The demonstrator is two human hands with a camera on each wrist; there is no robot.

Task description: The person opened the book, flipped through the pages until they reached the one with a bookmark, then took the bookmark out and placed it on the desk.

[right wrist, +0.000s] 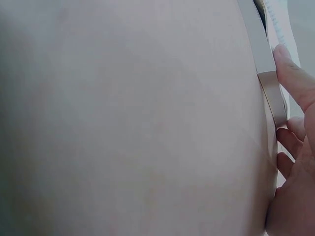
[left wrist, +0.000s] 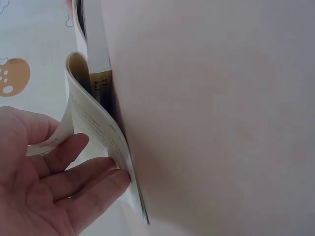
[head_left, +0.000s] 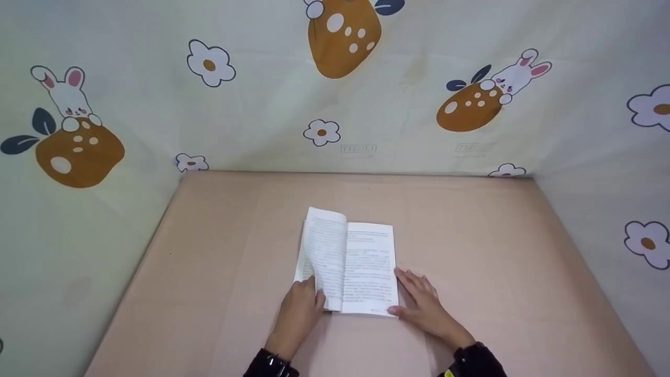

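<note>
A paperback book [head_left: 369,269] lies spread on the table, its pages covered in printed text. At the lower left of the book, my left hand [head_left: 301,309] pinches a page [head_left: 327,251] that is lifted and curls over the left half. In the left wrist view the left hand [left wrist: 54,172] has this page between thumb and finger, while other fingers touch the pages below. My right hand [head_left: 426,306] rests at the book's right edge, with its thumb on the lower right corner. The right wrist view shows the right hand [right wrist: 300,147] against the book's side [right wrist: 273,96], fingers fairly straight.
The book lies on a light brown tabletop [head_left: 220,251]. Pale cloth [head_left: 251,115] printed with rabbits, fruit and flowers stands along the back and both sides of the table. Dark shiny sleeves [head_left: 479,360] cover both forearms.
</note>
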